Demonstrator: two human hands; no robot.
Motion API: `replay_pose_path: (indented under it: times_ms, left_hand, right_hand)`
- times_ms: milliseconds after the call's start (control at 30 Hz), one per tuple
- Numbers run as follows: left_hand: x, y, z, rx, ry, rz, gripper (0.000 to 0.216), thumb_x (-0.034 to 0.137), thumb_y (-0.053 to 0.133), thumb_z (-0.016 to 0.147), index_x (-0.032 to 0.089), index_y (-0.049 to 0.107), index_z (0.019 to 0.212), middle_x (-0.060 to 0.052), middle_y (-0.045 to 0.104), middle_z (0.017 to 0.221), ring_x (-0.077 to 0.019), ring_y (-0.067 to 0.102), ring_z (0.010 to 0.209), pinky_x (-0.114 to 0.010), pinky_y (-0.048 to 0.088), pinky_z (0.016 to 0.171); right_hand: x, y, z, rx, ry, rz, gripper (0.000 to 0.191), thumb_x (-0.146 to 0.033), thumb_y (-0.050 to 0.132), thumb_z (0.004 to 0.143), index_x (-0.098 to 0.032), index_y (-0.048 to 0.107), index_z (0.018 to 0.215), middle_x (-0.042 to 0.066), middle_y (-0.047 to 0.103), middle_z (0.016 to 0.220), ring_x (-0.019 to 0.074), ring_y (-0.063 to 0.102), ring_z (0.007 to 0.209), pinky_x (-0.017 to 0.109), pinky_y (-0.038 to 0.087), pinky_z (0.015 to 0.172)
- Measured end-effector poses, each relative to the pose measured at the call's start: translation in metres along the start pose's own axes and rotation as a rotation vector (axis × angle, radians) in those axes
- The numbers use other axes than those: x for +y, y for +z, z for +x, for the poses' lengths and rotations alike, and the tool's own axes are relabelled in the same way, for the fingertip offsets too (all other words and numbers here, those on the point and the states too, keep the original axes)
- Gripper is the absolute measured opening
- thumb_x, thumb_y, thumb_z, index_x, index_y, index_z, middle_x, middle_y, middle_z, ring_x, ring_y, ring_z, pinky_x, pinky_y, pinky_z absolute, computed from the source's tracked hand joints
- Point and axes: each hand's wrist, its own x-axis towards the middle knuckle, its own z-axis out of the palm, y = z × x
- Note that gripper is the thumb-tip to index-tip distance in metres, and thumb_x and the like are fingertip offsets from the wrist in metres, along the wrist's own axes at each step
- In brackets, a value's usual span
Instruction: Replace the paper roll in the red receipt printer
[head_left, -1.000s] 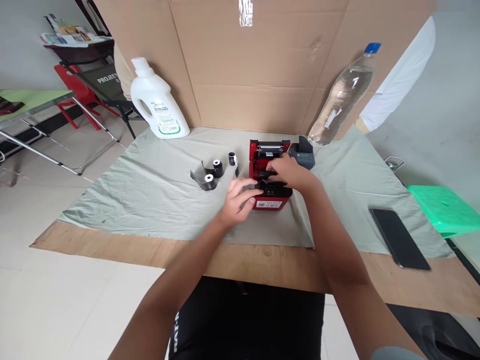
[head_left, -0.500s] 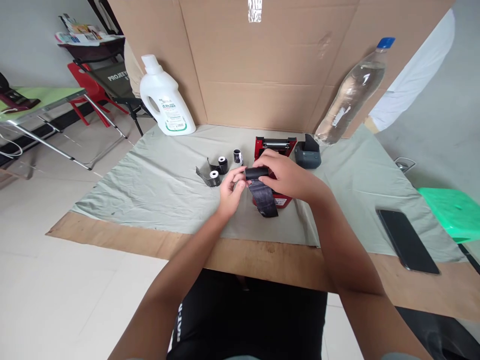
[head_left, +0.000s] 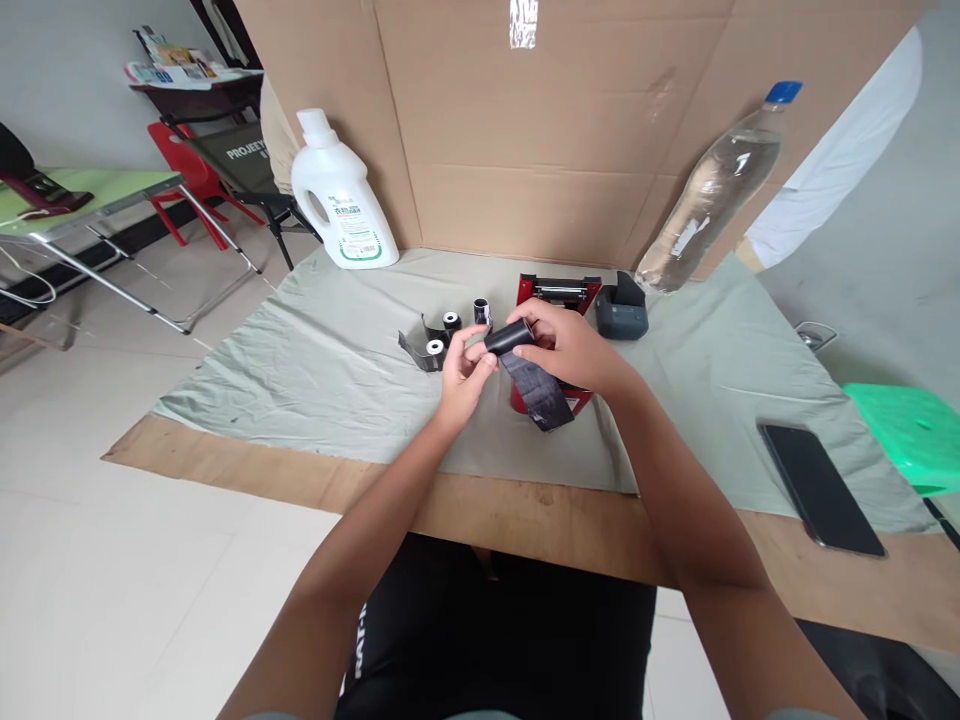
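Above a pale brown wooden tabletop (head_left: 525,505) spread with a wrinkled grey-green cloth (head_left: 300,400), a black cylindrical roll (head_left: 508,338) was held between both hands. The left hand (head_left: 463,375), partly curled, held its left end with thumb and fingers; the right hand (head_left: 562,345) was closed around its other end. Black flat ribbon (head_left: 540,392) hung from it, partly hiding a red-and-black boxy machine (head_left: 561,290). Behind stood a brown cardboard panel (head_left: 555,130), with a white plastic jug (head_left: 341,205) and a clear blue-capped bottle (head_left: 720,190) before it. Left, a green-topped folding table (head_left: 120,182) and red chair (head_left: 187,165) stood on pale tiled floor (head_left: 187,540).
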Motion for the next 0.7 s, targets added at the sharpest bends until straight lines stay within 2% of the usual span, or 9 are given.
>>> replay_pose_path:
  times_ms: [100, 233, 300, 467, 600, 700]
  left_hand:
    - [-0.001, 0.0, 0.001, 0.003, -0.022, -0.002, 0.047, 0.067, 0.065, 0.094, 0.025, 0.063, 0.116, 0.003, 0.06, 0.074, -0.0144, 0.06, 0.068, -0.032, 0.052, 0.073]
    - [-0.001, 0.002, 0.001, 0.038, -0.003, -0.027, 0.049, 0.062, 0.076, 0.088, 0.026, 0.062, 0.118, 0.0, 0.064, 0.089, -0.0148, 0.065, 0.08, -0.03, 0.053, 0.077]
    - [-0.002, 0.002, 0.0, 0.034, 0.007, -0.052, 0.052, 0.06, 0.08, 0.086, 0.027, 0.062, 0.121, 0.0, 0.064, 0.089, -0.015, 0.065, 0.083, -0.03, 0.053, 0.08]
    - [-0.002, 0.001, 0.001, -0.006, -0.05, -0.071, 0.048, 0.064, 0.071, 0.091, 0.024, 0.064, 0.117, 0.003, 0.059, 0.077, -0.0124, 0.059, 0.069, -0.029, 0.05, 0.072]
    - [0.0, 0.002, 0.0, 0.067, 0.048, 0.004, 0.044, 0.057, 0.079, 0.087, 0.024, 0.066, 0.113, 0.005, 0.055, 0.074, -0.011, 0.055, 0.068, -0.028, 0.048, 0.072]
    - [-0.001, 0.003, -0.001, 0.074, 0.127, 0.043, 0.043, 0.052, 0.084, 0.085, 0.024, 0.065, 0.111, 0.006, 0.054, 0.073, -0.0098, 0.054, 0.067, -0.026, 0.047, 0.071]
  right_hand:
    - [-0.001, 0.002, 0.0, -0.018, -0.007, 0.009, 0.024, -0.024, 0.06, 0.087, -0.025, 0.063, 0.11, 0.003, 0.07, 0.103, 0.0229, 0.064, 0.089, 0.036, 0.049, 0.08]
    - [0.004, 0.006, 0.001, 0.004, 0.026, 0.059, 0.022, -0.027, 0.062, 0.087, -0.026, 0.061, 0.11, 0.004, 0.07, 0.109, 0.0233, 0.066, 0.094, 0.038, 0.051, 0.085]
    - [0.006, 0.007, 0.002, 0.035, 0.04, 0.088, 0.021, -0.027, 0.063, 0.087, -0.025, 0.061, 0.108, 0.004, 0.07, 0.111, 0.0239, 0.067, 0.096, 0.039, 0.052, 0.086]
    - [0.005, 0.008, 0.002, -0.017, 0.041, 0.117, 0.022, -0.025, 0.061, 0.088, -0.025, 0.06, 0.11, 0.005, 0.071, 0.11, 0.0236, 0.069, 0.097, 0.039, 0.054, 0.087]
    - [0.008, 0.011, 0.003, 0.061, 0.09, 0.129, 0.032, -0.028, 0.064, 0.089, -0.025, 0.062, 0.12, 0.007, 0.07, 0.122, 0.0249, 0.07, 0.109, 0.044, 0.054, 0.099]
    - [0.013, 0.012, 0.005, 0.077, 0.086, 0.138, 0.028, -0.029, 0.065, 0.089, -0.025, 0.065, 0.117, 0.007, 0.071, 0.123, 0.0265, 0.067, 0.121, 0.048, 0.05, 0.11]
